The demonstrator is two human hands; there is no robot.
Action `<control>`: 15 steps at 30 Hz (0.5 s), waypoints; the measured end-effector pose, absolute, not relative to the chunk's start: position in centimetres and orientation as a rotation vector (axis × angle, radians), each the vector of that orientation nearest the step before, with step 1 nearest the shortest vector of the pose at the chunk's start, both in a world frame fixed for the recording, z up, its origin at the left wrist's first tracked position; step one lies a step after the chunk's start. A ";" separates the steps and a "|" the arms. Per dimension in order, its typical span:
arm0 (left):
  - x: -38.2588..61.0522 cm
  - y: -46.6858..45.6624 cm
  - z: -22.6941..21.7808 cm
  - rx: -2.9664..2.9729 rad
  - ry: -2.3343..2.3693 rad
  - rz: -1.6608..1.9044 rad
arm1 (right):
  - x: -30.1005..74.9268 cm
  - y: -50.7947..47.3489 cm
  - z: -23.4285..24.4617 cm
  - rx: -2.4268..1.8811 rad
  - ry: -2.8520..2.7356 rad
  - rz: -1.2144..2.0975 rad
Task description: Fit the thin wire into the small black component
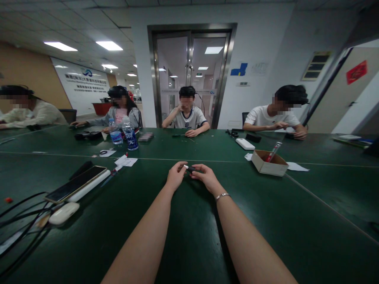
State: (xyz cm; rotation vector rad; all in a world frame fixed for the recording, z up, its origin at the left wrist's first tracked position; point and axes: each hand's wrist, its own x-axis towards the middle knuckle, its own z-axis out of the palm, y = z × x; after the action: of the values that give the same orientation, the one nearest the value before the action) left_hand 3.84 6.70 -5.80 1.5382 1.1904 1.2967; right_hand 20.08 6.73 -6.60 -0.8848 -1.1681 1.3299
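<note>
Both my hands meet over the green table (189, 221), holding a small dark stick with a shiny silver end (190, 169); it is too small to tell its kind. The fingers of my left hand (177, 174) are closed at its silver end. My right hand (208, 178), with a metal bracelet on the wrist, pinches the dark end between thumb and fingers. The piece lies roughly level between the two hands, partly hidden by the fingertips.
To the left lie a phone (77, 183), a white rounded case (64, 213) and black cables. Two bottles (130, 136) stand farther back. On the right are an open cardboard box (269, 167) with a red-and-silver tube and a white power bank (245, 144). Several people sit opposite.
</note>
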 end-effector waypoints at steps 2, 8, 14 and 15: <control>3.8 6.8 -5.9 1.547 1.173 1.326 | 20.1 6.7 -6.6 -0.865 -1.172 1.341; 3.6 7.0 -6.2 1.562 1.177 1.336 | 20.0 6.7 -6.7 -0.844 -1.170 1.368; 3.5 7.0 -6.2 1.576 1.190 1.337 | 19.8 7.0 -7.0 -0.920 -1.299 1.183; 3.5 7.0 -6.2 1.572 1.189 1.336 | 19.6 7.0 -7.1 -0.942 -1.339 1.131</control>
State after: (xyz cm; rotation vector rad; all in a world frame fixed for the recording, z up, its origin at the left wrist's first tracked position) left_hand 3.48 7.03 -6.18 1.5722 1.1886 1.3364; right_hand 19.61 7.00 -7.05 -0.9418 -1.3391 1.1310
